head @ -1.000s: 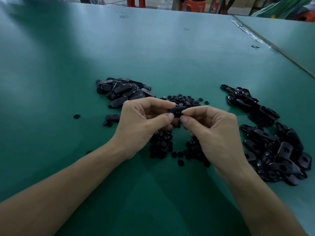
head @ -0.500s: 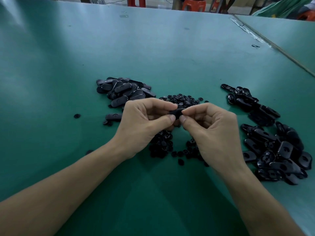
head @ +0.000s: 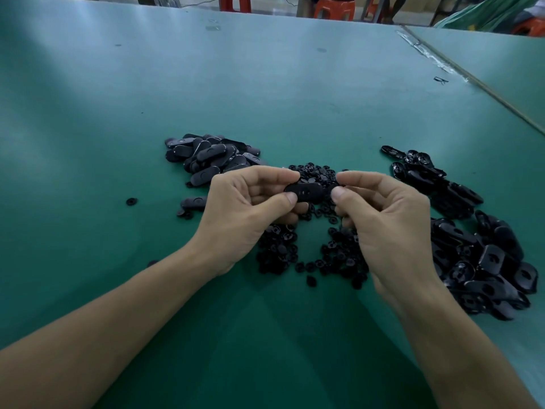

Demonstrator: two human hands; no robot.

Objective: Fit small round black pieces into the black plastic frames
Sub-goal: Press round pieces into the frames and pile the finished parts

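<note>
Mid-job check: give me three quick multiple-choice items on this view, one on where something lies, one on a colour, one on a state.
1. The far-left pile of frames lies:
A. beyond the left hand
B. under the right forearm
C. on the neighbouring table

2. The table top is:
A. white
B. green
C. red

3. The single frame in work is:
A. flat on the table
B. buried in small round pieces
C. pinched by the left hand

Answers:
1 A: it sits past that hand's knuckles, farther from the camera.
2 B: green shows all round the parts.
3 C: its thumb and forefinger pinch the frame's left end.
</note>
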